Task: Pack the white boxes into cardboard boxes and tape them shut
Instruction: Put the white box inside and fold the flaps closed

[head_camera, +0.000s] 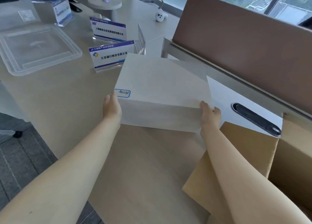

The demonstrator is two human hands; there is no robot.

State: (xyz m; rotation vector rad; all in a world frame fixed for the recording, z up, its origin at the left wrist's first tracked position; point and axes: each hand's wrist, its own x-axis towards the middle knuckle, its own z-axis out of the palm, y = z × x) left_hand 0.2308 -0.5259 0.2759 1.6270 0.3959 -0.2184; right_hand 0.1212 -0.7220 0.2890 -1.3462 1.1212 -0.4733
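A: Head view first. Where is the white box (pixel 162 90)?

B: Middle of the frame, on or just above the tabletop (pixel 67 105); cannot tell whether lifted. Blue-edged label on its near left corner.

A: And the grip?

B: Two-handed. Left hand (pixel 111 107) pressed to the near left corner beside the label, thumb up along the edge. Right hand (pixel 210 116) at the near right corner, thumb on the top edge, remaining fingers out of sight behind the side. Neither grip wide open; both closed onto the box from opposite sides.

A: Why held that way?

B: Probably because too wide for one hand; squeezing from both ends keeps it level and steady.

A: Where does it go?

B: Likely into the cardboard box (pixel 263 157), near right, flaps open, one flap lying toward the white box. Open top turned up and close by, so a short carry to the right and toward the body should do.

A: Anything else around?

B: Clear plastic lid (pixel 38 49) far left, two name cards (pixel 111 54) just beyond the white box, brown partition (pixel 244 43) far right, black oval cable slot (pixel 256 119) between partition and cardboard box. No tape visible.

A: Progress?

B: Seemingly early: packing in hand, taping not yet begun.
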